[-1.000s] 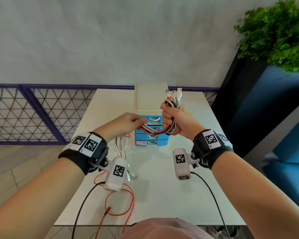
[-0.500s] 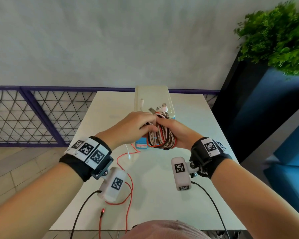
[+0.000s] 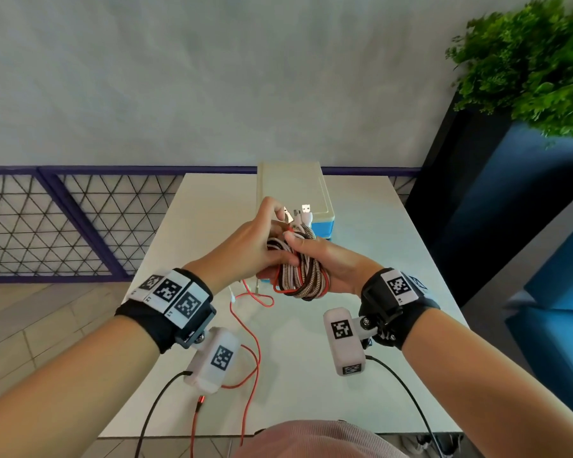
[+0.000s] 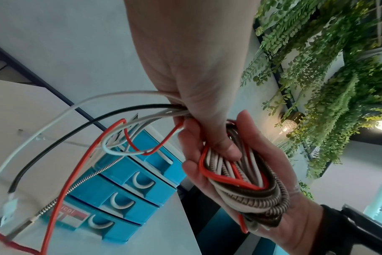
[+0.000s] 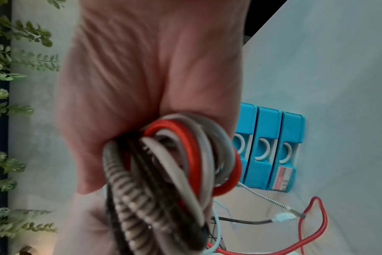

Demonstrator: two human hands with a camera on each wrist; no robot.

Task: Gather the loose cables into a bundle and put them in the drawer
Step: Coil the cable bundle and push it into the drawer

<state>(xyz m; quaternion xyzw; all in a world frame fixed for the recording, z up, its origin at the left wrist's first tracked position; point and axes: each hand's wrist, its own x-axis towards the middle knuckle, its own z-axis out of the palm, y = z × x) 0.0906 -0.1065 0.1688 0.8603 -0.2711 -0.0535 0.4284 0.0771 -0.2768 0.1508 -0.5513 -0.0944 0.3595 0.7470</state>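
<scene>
Both hands (image 3: 298, 259) grip cable bundle (image 3: 306, 276) above table (image 3: 394, 259)

Even soft daylight; wide-angle edge warping; right wrist view blurred.

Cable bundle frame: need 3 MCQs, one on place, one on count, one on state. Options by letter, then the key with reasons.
1. Where is the bundle?
A. in a drawer
B. held above the table in front of the drawer unit
C. lying on the floor

2. How many drawer fronts show on the drawer unit in the wrist views?
A. one
B. three
C. five

3. What state is the red cable in?
A. fully coiled into the bundle
B. partly coiled, its tail trailing over the table
C. shut inside a drawer

Key: 1 B, the right hand and left hand both grip the bundle in the air; 2 B, the right wrist view shows three handles side by side; 3 B, red loops sit in the bundle while the tail runs to the near table edge.
</scene>
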